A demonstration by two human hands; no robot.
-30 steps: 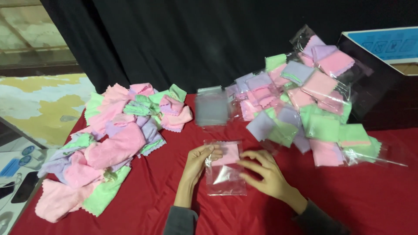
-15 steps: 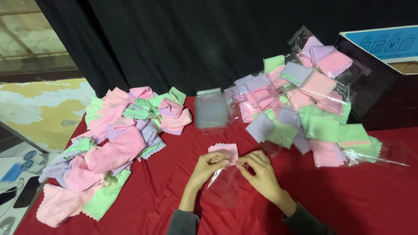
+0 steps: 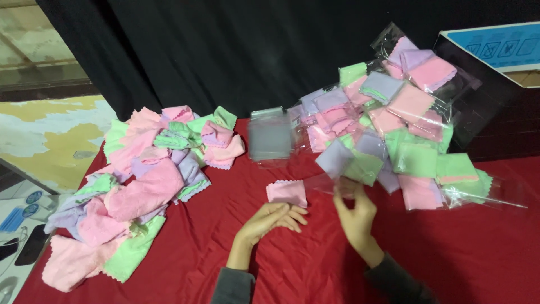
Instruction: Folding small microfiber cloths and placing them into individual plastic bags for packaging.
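The left hand lies palm down and loosely open on the red tabletop, its fingertips just under a folded pink cloth that rests flat on the tabletop; I cannot tell whether they touch it. The right hand is raised beside it, fingers pinched on the edge of a clear bag that stretches toward the cloth. To the left sits a loose cloth pile in pink, green and lilac; behind, a bag stack; to the right, a bagged pile leaning against a dark box.

Risks, as I judge them: the bag is thin and held only at one edge, so it could collapse or slip from the pinch. The cloth is soft and only loosely folded; a careless push could undo the fold or snag its scalloped edge on the bag mouth. The bagged pile slopes steeply and lies close to the right hand, so a brush could send packets sliding.

Compared with half a second ago, the cloth now lies on the tabletop and not between the fingers, the left hand has dropped flat, and the right hand has lifted the bag off to the right.
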